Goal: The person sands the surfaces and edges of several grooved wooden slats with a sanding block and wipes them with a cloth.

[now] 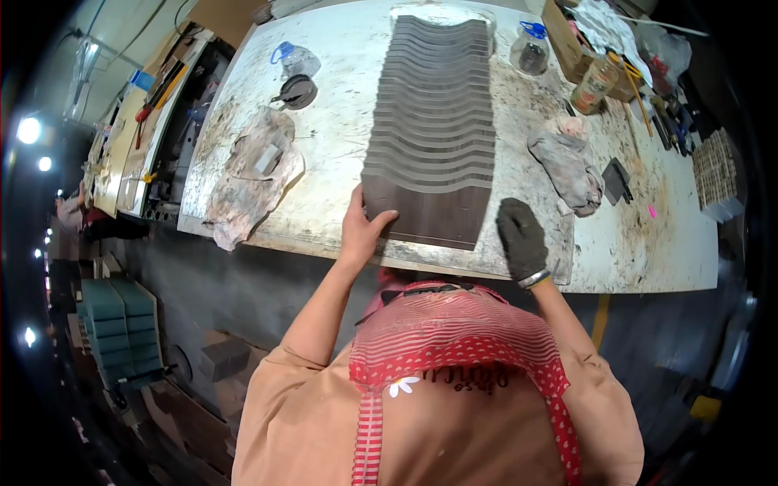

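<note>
A long row of dark brown wood-grain boards with wavy edges (433,105) lies overlapped down the middle of the table. The nearest one, a dark brown board (433,212), shows most of its flat face. My bare left hand (362,231) grips this board at its left edge, thumb on top and the other fingers along the side, partly hidden. Just right of the stack, my right hand (521,239) wears a dark grey glove. Its fingers point away from me, stretched out, with nothing seen in them; whether it touches the tabletop I cannot tell.
Stained rags lie left (258,174) and right (567,166) of the stack. A round dark dish (298,92), clear jugs with blue tops (531,53), a bottle (596,85) and a dark scraper (617,180) stand about. The white table (648,259) ends before me.
</note>
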Available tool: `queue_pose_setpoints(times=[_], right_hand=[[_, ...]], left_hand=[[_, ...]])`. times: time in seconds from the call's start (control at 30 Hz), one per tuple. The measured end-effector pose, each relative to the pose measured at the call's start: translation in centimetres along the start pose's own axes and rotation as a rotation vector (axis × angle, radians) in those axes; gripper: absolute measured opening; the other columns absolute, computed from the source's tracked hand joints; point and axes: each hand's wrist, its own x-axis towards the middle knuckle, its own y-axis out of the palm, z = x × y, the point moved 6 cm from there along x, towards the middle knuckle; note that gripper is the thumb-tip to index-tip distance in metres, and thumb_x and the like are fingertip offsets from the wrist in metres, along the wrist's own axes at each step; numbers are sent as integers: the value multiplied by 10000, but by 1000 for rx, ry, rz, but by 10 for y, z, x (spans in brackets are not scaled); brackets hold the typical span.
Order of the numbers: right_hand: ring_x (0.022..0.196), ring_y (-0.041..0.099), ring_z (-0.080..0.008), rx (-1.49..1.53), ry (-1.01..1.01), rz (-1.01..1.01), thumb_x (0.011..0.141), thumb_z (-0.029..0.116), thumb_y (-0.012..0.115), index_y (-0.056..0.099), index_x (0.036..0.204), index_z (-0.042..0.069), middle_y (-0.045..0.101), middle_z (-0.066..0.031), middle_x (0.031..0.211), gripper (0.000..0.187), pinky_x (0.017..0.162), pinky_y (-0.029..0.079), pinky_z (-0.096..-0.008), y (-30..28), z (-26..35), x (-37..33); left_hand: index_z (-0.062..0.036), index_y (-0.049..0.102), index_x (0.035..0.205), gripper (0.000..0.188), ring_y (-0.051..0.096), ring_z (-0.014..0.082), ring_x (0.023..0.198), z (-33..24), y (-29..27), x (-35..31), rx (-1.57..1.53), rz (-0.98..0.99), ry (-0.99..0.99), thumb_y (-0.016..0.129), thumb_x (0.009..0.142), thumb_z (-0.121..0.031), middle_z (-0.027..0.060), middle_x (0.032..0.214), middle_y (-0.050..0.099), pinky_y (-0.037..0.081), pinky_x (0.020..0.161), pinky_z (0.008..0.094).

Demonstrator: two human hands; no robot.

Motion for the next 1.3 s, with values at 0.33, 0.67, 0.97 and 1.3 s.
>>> queue_pose_setpoints(times=[0.33, 0.67, 0.97, 1.3], right_hand=[[1101, 557, -189, 480, 118, -135, 938, -14, 500, 514, 1256, -33, 586, -113, 1190, 319, 978, 436, -315, 17, 112, 39], [1029, 593, -186, 227, 30, 580, 844, 59, 618, 568, 1170, 38, 608, -102, 1145, 330, 860, 485, -312, 249, 208, 41], [1005, 569, -318, -404, -419, 788, 802, 203, 603, 610, 1080, 98, 591, -128, 1062, 298, 842, 471, -427, 388, 228, 76], [1045, 586, -330, -422, -42, 967, 802, 186, 591, 605, 1144, 93, 606, -162, 1113, 355, 889, 485, -403, 406, 209, 99]], left_hand=[[-27, 649, 1053, 256, 642, 264, 889, 27, -102, 48, 89, -132, 90, 664, 851, -184, 125, 1040, 661, 495, 765, 342], [5, 666, 952, 445, 583, 366, 978, 87, -258, 163, 959, 26, 207, 701, 758, -394, 216, 988, 617, 457, 859, 448], [-18, 632, 1007, 460, 581, 354, 1005, 103, -242, 165, 787, 162, 286, 719, 745, -386, 190, 1018, 612, 477, 846, 444], [-27, 492, 1260, 455, 585, 130, 1007, 103, -306, 170, -429, 276, -107, 667, 844, -82, 62, 1111, 604, 493, 824, 260]])
